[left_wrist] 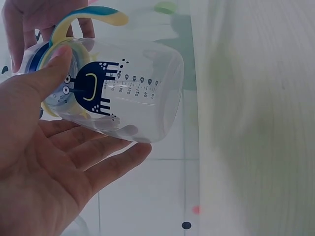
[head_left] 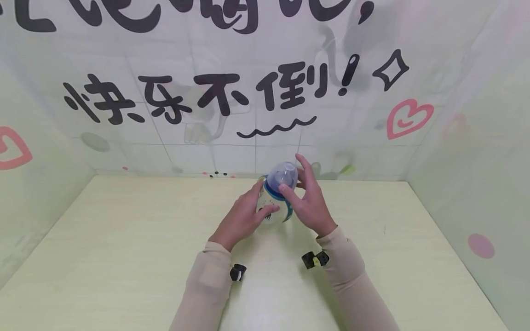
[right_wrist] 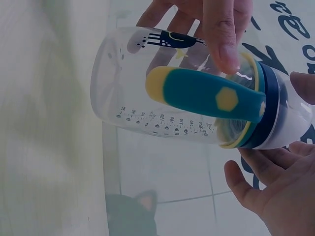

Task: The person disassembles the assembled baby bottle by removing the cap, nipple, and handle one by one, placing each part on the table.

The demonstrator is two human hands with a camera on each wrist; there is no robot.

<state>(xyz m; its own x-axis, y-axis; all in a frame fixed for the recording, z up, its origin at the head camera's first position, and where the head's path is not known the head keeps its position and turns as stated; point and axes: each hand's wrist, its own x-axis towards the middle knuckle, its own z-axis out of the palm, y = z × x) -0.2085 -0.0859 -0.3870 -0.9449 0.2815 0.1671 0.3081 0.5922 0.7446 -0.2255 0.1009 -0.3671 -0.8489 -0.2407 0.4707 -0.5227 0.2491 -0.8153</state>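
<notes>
A clear baby bottle [left_wrist: 142,105] with a dark blue crab-like print and measuring marks is held up between both hands, base toward the table. My left hand [head_left: 242,216] grips its body, thumb across the front and fingers behind. My right hand [head_left: 310,202] holds the translucent domed cap [head_left: 285,174] at the top, thumb on the near side and fingers round the far side. Below the cap sits a dark blue collar [right_wrist: 266,105]. A teal and yellow handle [right_wrist: 206,93] sticks out from the bottle's side. No liquid shows inside the bottle.
The pale wood-grain table [head_left: 124,257] ends at a translucent back wall [head_left: 232,156] with black lettering and tile lines. Side walls [head_left: 468,184] stand left and right. Each sleeved wrist wears a small black camera [head_left: 238,272].
</notes>
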